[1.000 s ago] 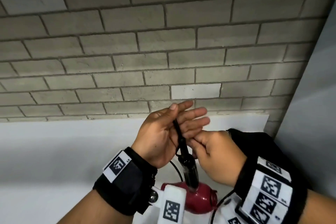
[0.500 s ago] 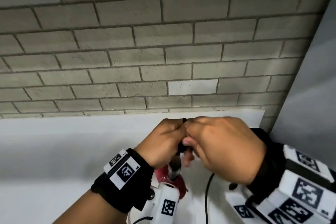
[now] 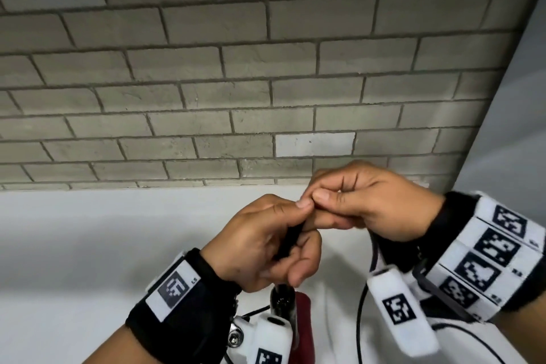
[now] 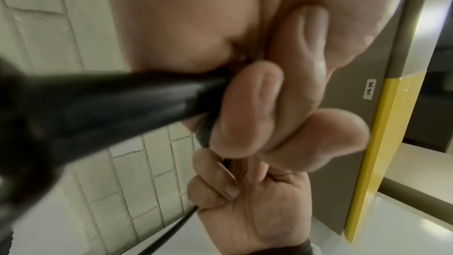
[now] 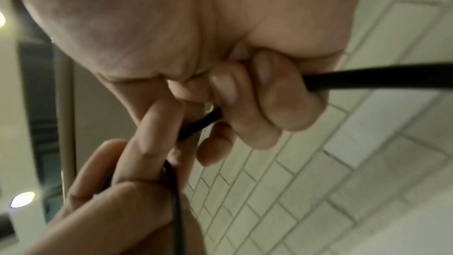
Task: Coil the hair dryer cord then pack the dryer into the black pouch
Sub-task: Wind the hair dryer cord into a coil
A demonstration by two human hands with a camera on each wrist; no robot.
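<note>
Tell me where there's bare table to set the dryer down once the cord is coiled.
The white table is bare left of the left hand, from the brick wall toward the near edge. Under both hands it's crowded: the red dryer and loose cord sit below the right hand.

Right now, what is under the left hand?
Under the left hand, a black handle hangs down beside the dark red dryer body, above the white table. The wrist camera mount covers most of the dryer.
</note>
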